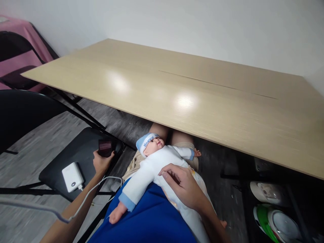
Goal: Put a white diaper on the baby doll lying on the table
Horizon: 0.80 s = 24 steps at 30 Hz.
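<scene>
A baby doll point(162, 162) in a white suit with blue cuffs and a blue-and-white cap lies on its back across my lap. My right hand point(183, 185) rests over the doll's body, its fingers curled; whether they pinch the cloth is hidden. Out to the left, above a black folding chair point(88, 148), my left hand point(102, 162) grips a dark, flat rectangular device point(105, 147) that looks like a phone. On the same chair seat lies a white power bank point(72, 177) with a white cable point(92, 189) plugged in, which runs across my left forearm.
A long wooden table point(141, 77) stands in front of me against a white wall, its near edge over my knees. To the left are another black chair point(17, 44) and a pink cloth point(20, 27). Caps or similar items point(265, 194) sit under the table at right.
</scene>
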Tool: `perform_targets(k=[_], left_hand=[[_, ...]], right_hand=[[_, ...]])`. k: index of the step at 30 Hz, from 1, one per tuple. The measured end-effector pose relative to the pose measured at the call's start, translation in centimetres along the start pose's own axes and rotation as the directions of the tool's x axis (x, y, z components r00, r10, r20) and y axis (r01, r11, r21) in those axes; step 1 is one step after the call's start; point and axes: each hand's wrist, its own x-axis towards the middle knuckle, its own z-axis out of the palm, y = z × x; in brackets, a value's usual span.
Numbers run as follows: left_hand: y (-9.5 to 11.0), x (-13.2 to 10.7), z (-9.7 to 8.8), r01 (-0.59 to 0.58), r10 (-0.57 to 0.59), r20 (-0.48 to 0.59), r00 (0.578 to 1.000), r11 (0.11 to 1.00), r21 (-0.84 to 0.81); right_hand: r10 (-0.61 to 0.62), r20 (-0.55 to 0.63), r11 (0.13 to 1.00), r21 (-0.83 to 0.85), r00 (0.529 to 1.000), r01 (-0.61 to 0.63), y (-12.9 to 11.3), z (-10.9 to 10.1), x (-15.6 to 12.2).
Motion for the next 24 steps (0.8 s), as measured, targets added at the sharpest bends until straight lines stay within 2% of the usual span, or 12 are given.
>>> perform_targets(k=[9,24], left_hand=[[0.6,-0.8,1.7,-0.008,0.008,0.006,1.000,1.000,0.005],[1.2,-0.9,1.2,0.023,-0.025,0.033,0.999,0.999,0.048]], right_hand=[[0.002,-0.006,1.000,0.005,1.000,-0.002,0.0,-0.1,0.0],[0.007,-0.004,1.000,0.012,1.000,-0.007,0.0,-0.2,0.0]])
